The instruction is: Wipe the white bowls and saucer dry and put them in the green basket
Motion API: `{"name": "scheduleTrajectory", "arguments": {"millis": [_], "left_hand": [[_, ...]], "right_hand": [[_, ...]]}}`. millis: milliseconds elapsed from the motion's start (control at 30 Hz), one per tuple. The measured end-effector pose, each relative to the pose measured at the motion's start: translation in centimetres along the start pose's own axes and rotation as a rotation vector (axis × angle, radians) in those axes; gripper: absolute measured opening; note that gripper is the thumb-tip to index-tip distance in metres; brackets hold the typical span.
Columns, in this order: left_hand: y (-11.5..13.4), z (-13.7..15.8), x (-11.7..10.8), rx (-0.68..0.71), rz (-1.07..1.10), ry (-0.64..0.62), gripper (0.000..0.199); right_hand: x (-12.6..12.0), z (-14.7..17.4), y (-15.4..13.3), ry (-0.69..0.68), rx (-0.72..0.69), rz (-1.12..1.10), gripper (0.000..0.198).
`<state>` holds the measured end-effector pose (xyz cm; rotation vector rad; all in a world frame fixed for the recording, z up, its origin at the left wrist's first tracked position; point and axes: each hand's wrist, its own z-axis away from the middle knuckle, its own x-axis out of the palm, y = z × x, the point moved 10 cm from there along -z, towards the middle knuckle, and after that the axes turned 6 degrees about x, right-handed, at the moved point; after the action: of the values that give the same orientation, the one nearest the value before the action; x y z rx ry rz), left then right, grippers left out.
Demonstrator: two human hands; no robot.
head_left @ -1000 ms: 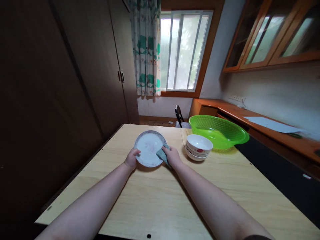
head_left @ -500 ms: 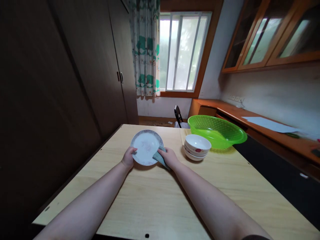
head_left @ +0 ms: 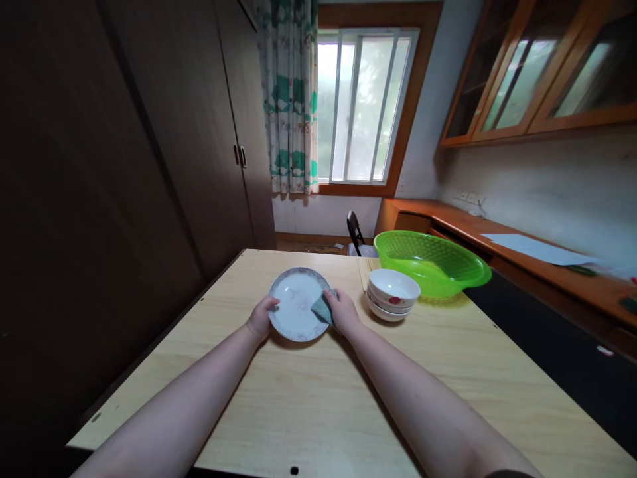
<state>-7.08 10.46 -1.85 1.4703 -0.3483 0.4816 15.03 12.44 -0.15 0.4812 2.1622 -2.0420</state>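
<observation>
A dark wardrobe (head_left: 189, 153) stands at the pale tabletop (head_left: 298, 405)'s ten o'clock, a window (head_left: 365, 109) at twelve, a green basin (head_left: 438, 250) at two. The plate (head_left: 297, 309) has stacked bowls (head_left: 389, 302) at its three o'clock. The left hand (head_left: 261, 318) pinches the plate's rim at nine; the right hand (head_left: 344, 313) pinches a cloth (head_left: 322, 311) against it.

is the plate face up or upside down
Face up: the plate shows its patterned inside, with the left hand holding its edge.
</observation>
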Motion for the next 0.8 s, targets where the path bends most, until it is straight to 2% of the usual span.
{"name": "scheduleTrajectory", "arguments": {"millis": [133, 300, 433, 533, 633, 700, 800], "left_hand": [[0.1, 0.2, -0.1, -0.010, 0.031, 0.067, 0.023], [0.5, 0.0, -0.1, -0.009, 0.069, 0.093, 0.028], [0.4, 0.0, -0.2, -0.018, 0.074, 0.104, 0.029], [0.1, 0.2, 0.1, -0.029, 0.062, 0.092, 0.030], [-0.2, 0.7, 0.8, -0.039, 0.060, 0.063, 0.029], [-0.6, 1.0, 1.4, -0.062, 0.070, 0.031, 0.029], [-1.1, 1.5, 2.3, -0.104, 0.087, -0.028, 0.029]], "right_hand": [[-0.7, -0.1, -0.1, 0.050, -0.024, -0.046, 0.031], [-2.1, 0.4, -0.8, 0.154, -0.049, -0.047, 0.018], [-3.2, 1.7, -3.3, 0.201, -0.139, -0.119, 0.017], [-3.4, 2.9, -5.9, 0.206, -0.232, -0.196, 0.026], [-2.1, 3.6, -6.8, 0.143, -0.201, -0.324, 0.036], [-0.2, 3.8, -6.4, 0.053, -0.108, -0.378, 0.042], [2.3, 4.0, -5.1, -0.056, 0.056, -0.324, 0.047]]}}
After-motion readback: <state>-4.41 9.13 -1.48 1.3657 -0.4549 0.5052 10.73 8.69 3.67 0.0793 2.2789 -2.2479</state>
